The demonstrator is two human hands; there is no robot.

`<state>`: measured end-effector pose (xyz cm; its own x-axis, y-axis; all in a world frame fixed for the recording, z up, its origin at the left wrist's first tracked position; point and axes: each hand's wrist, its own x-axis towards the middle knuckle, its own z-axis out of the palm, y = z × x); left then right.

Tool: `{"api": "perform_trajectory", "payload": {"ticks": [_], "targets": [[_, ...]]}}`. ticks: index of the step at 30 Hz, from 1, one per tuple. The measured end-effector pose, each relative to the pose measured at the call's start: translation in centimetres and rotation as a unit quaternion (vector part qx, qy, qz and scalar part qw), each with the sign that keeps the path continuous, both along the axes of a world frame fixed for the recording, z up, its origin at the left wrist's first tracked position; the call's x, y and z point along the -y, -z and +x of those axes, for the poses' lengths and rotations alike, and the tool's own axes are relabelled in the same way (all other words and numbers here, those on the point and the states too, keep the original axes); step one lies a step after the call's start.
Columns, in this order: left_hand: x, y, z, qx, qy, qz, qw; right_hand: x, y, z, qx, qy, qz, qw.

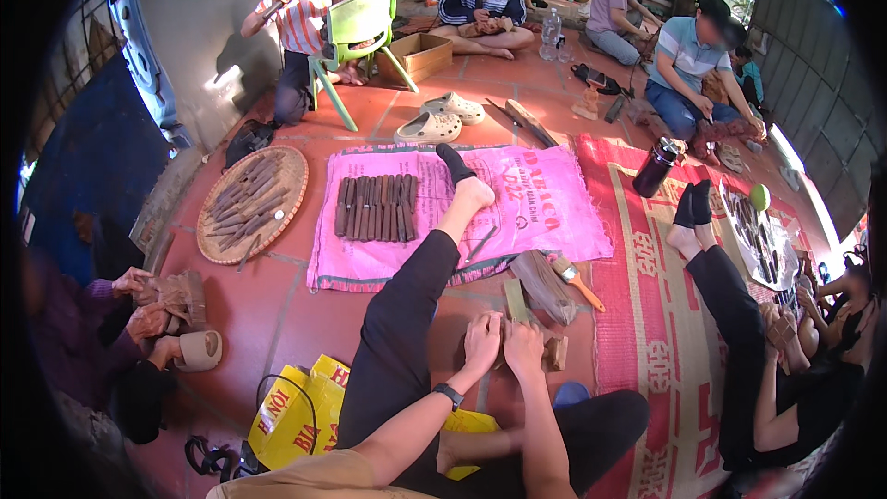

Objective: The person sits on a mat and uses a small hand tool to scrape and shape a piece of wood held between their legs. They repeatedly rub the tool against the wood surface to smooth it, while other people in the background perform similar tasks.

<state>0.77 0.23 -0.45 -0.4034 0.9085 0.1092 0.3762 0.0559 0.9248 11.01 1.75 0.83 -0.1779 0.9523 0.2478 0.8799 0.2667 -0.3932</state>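
Two hands work close together, the left hand [483,342] and the right hand [524,344], both low over the tiled floor [296,314]. The fingers of each curl inward; whether they grip anything I cannot tell, as the hands hide what lies under them. One oblong block [515,300] shows just beyond the fingertips, on the floor between the person's legs. It is flat and straight-sided, a dull olive-grey, with its far end pointing away from the person; its near end is hidden.

Beside the right hand is one small brown wooden piece [555,353]. Farther forward lie one crumpled grey cloth [543,288] and one brush [577,284] with an orange handle, close to each other.

One pink sack [545,189] is spread ahead, carrying one row of dark brown sticks [376,209], roughly nine, packed too tightly for a sure count, and one thin dark tool [480,245]. To its left stands one round woven tray [301,166] with over a dozen overlapping brown sticks. Two beige clogs [440,118] sit past the sack.
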Motion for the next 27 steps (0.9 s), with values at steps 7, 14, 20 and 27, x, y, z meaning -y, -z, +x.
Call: {"api": "perform_trajectory", "payload": {"ticks": [7, 14, 20, 27], "targets": [[0.2, -0.8, 0.2, 0.004, 0.002, -0.01, 1.0, 0.6, -2.0, -0.2, 0.028, -0.003, 0.024, 0.999], [0.4, -0.1, -0.4, -0.001, -0.006, 0.016, 1.0, 1.5, -4.1, -0.4, 0.004, -0.021, 0.008, 1.0], [0.1, -0.6, 0.0, -0.001, -0.002, 0.001, 1.0, 0.1, -1.6, 0.1, 0.009, -0.004, -0.013, 1.0], [0.5, -0.6, -0.3, 0.003, -0.002, -0.021, 1.0, 1.5, -3.7, -0.4, -0.018, -0.029, 0.05, 0.998]]}}
